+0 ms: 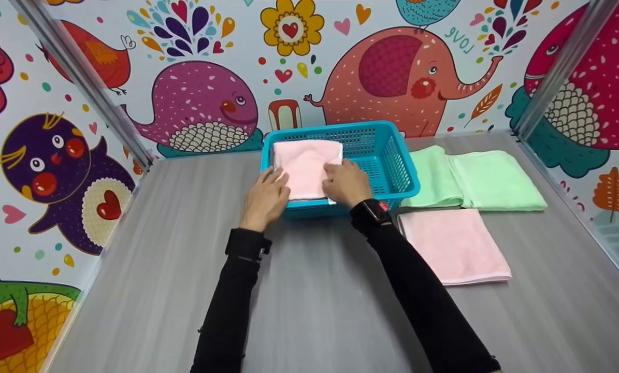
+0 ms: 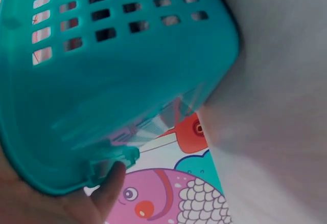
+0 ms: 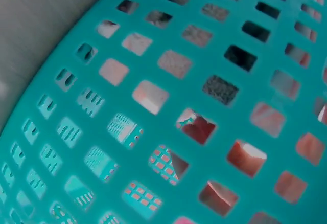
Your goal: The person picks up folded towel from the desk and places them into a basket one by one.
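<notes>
Pink towel (image 1: 305,167) under both hands' fingers (image 1: 335,169).

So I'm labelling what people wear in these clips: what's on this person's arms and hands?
Both arms wear long black sleeves. Each wrist carries a black strap-on device; the right one bears a small red mark. The left hand and right hand are bare.

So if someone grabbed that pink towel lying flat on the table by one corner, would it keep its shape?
Probably not. The pink towel looks like soft folded terry cloth, so it would likely droop and unfold. It seems light for its size. Its fuzzy surface on the table suggests it would drag and bunch rather than slide if pushed.
</notes>
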Motion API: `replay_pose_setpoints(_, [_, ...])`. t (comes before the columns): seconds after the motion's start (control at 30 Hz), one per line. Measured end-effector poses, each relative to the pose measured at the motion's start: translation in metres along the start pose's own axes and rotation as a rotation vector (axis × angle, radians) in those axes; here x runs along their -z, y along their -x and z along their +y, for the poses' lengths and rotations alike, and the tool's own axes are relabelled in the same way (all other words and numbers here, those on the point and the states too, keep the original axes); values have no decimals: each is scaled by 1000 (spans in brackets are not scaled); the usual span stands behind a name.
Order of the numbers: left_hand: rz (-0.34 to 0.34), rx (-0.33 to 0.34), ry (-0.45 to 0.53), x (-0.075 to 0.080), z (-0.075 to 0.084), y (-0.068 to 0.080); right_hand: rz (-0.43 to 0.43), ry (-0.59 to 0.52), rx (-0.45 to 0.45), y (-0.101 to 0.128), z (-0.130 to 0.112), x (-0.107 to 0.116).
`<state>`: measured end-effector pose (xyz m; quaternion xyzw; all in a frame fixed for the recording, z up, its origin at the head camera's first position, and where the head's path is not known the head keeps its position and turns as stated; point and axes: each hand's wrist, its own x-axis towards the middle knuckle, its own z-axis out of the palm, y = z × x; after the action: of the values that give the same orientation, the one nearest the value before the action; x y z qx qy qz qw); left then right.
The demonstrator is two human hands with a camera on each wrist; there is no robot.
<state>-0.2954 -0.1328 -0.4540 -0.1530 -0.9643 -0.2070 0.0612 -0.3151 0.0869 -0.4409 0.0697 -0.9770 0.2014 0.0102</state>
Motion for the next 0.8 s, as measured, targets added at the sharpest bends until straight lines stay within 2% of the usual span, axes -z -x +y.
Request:
replay_pose_setpoints(0.27, [166, -50, 105, -12, -6, -1, 287, -15, 18, 7, 3, -4])
replay_pose_setpoints(0.37, [176, -44, 122, -13, -7, -1, 360, -31, 41, 8, 3, -6])
replay_pose_setpoints(0.47, [156, -43, 119, -12, -8, 1, 421, -47, 62, 9, 4, -8])
replay_pose_setpoints(0.6, [126, -46, 109, -11, -9, 2, 446, -53, 99, 9, 4, -10])
replay_pose_setpoints(0.8, [130, -49, 120, -8, -8, 3, 366, -31, 167, 11, 6, -4])
